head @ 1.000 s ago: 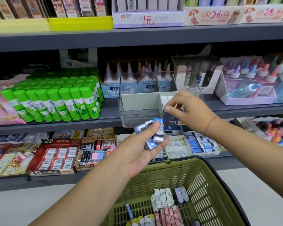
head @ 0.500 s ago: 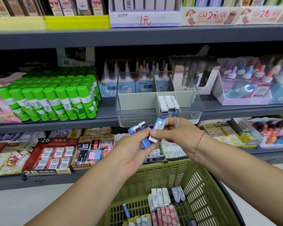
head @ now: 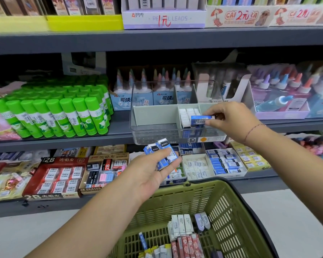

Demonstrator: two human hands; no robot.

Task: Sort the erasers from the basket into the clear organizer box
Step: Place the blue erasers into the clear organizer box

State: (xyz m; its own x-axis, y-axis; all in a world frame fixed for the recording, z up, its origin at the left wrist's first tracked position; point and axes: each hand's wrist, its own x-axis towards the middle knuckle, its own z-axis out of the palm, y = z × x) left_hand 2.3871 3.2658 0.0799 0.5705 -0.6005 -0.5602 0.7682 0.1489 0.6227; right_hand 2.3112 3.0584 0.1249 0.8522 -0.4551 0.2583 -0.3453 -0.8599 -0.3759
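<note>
**Colours: basket, box, shelf stock**

Basket (head: 222,185): olive green, slotted grid. Organizer box (head: 153,135): clear, pale grey-green dividers, dotted base. Single eraser (head: 200,120): blue sleeve, white label. Eraser bunch (head: 161,153): blue/white w/ black bands. Glue sticks (head: 63,112): bright green, white labels. Shelf (head: 157,39): dark grey. 2B box (head: 50,161): red, white lettering.

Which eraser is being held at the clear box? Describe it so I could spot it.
On the middle shelf, right of the green glue sticks, stands a clear box. Over its right part the right hand pinches one blue-and-white eraser, lying sideways. The erasers packed below it show only white ends; it shows its blue label.
</note>
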